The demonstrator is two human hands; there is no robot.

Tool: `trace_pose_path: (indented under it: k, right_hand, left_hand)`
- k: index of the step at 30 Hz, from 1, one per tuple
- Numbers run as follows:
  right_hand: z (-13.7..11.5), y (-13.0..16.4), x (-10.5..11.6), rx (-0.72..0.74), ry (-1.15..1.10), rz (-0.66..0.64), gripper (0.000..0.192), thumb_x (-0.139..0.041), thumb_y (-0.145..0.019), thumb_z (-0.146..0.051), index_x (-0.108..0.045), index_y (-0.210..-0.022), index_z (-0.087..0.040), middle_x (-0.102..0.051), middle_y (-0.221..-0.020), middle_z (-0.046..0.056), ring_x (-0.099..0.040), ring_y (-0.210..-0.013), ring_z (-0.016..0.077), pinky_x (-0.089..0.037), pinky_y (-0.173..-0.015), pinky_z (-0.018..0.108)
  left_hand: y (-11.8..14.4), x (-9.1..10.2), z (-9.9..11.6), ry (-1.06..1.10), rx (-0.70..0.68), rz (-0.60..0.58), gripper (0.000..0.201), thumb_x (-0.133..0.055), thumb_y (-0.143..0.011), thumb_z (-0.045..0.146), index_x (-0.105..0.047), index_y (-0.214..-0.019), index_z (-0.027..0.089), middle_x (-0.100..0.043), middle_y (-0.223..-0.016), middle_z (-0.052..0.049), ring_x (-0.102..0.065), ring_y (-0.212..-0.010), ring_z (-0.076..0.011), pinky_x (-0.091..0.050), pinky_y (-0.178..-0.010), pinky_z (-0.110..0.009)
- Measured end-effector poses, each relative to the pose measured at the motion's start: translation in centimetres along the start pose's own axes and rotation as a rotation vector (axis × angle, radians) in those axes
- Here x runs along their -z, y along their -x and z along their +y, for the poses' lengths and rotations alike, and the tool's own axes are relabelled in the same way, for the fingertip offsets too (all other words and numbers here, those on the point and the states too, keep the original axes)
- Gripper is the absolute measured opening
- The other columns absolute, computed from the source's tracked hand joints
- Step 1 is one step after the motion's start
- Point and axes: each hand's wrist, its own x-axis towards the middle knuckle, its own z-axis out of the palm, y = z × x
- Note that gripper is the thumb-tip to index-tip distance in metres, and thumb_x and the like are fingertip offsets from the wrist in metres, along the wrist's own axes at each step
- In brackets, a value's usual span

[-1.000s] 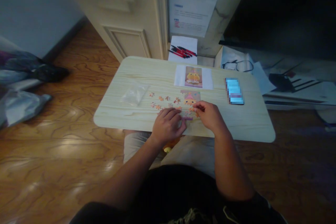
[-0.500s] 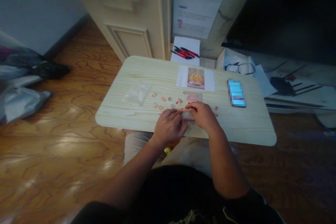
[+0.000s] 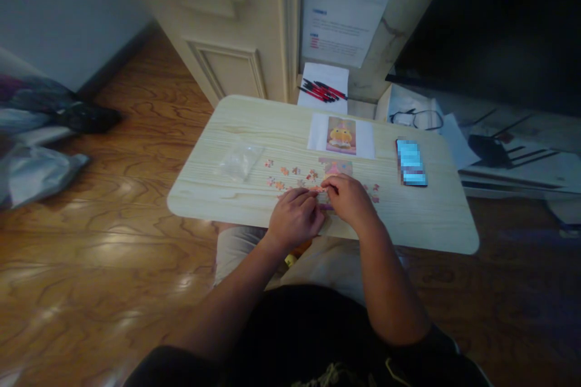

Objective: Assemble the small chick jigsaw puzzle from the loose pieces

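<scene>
A small, partly built jigsaw puzzle point(image 3: 334, 167) with a yellow figure lies in the middle of the pale wooden table point(image 3: 227, 199). My right hand point(image 3: 348, 200) sits over its lower part, fingertips pinched together on what looks like a puzzle piece at the left edge. My left hand point(image 3: 295, 217) rests just left of it with curled fingers, and its fingertips touch the puzzle's lower left corner. Whether it holds anything is hidden. Several loose orange-pink pieces point(image 3: 290, 174) are scattered left of the puzzle, and a few more pieces point(image 3: 374, 192) lie to its right.
A reference picture point(image 3: 341, 135) on white paper lies behind the puzzle. A clear plastic bag point(image 3: 238, 160) is at the left and a phone point(image 3: 411, 162) at the right. Red and black pens point(image 3: 323, 89) and glasses point(image 3: 415, 116) lie beyond the table's far edge.
My right hand has slid left over the puzzle towards my left hand, uncovering the pieces at the right. The left hand has barely moved. The camera view has shifted slightly.
</scene>
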Motion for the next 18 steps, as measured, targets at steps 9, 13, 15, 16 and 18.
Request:
trace_pose_path:
  k: [9, 13, 15, 16, 18]
  right_hand:
    - [0.17, 0.03, -0.26, 0.001, 0.011, -0.015, 0.026, -0.057, -0.098, -0.011, -0.079, -0.107, -0.022, -0.071, -0.112, 0.009, -0.066, -0.108, 0.0209, -0.048, -0.101, 0.032]
    - [0.46, 0.08, -0.41, 0.007, 0.001, -0.016, 0.027, -0.057, -0.098, -0.011, -0.079, -0.108, -0.023, -0.070, -0.111, 0.008, -0.066, -0.107, 0.0208, -0.049, -0.101, 0.032]
    - [0.52, 0.12, -0.45, 0.009, -0.003, -0.015, 0.026, -0.058, -0.097, -0.011, -0.079, -0.108, -0.023, -0.070, -0.111, 0.008, -0.066, -0.107, 0.0213, -0.049, -0.100, 0.033]
    - [0.54, 0.17, -0.46, 0.008, -0.005, -0.010, 0.026, -0.058, -0.097, -0.011, -0.079, -0.108, -0.023, -0.070, -0.112, 0.008, -0.066, -0.107, 0.0217, -0.050, -0.100, 0.034]
    - [0.62, 0.32, -0.42, 0.014, -0.021, 0.004, 0.025, -0.058, -0.097, -0.012, -0.079, -0.107, -0.023, -0.071, -0.112, 0.008, -0.067, -0.107, 0.0221, -0.050, -0.100, 0.035]
  left_hand:
    - [-0.17, 0.04, 0.04, -0.012, -0.030, 0.044, 0.008, -0.061, -0.090, 0.020, -0.068, -0.086, 0.018, -0.078, -0.103, -0.010, -0.070, -0.109, -0.0284, -0.061, -0.100, -0.047]
    - [-0.17, 0.02, -0.03, 0.000, -0.032, 0.037, 0.009, -0.060, -0.090, 0.020, -0.068, -0.088, 0.018, -0.077, -0.102, -0.010, -0.070, -0.109, -0.0281, -0.061, -0.101, -0.047]
    - [-0.17, 0.01, -0.04, 0.004, -0.034, 0.034, 0.009, -0.060, -0.091, 0.020, -0.069, -0.090, 0.018, -0.077, -0.102, -0.010, -0.070, -0.109, -0.0280, -0.061, -0.101, -0.047]
    - [-0.18, 0.02, -0.04, 0.006, -0.036, 0.035, 0.010, -0.060, -0.091, 0.020, -0.069, -0.091, 0.018, -0.077, -0.101, -0.010, -0.070, -0.109, -0.0279, -0.060, -0.101, -0.047]
    - [-0.20, 0.06, -0.01, 0.014, -0.044, 0.042, 0.011, -0.060, -0.091, 0.019, -0.070, -0.095, 0.017, -0.077, -0.101, -0.010, -0.070, -0.108, -0.0276, -0.060, -0.101, -0.046]
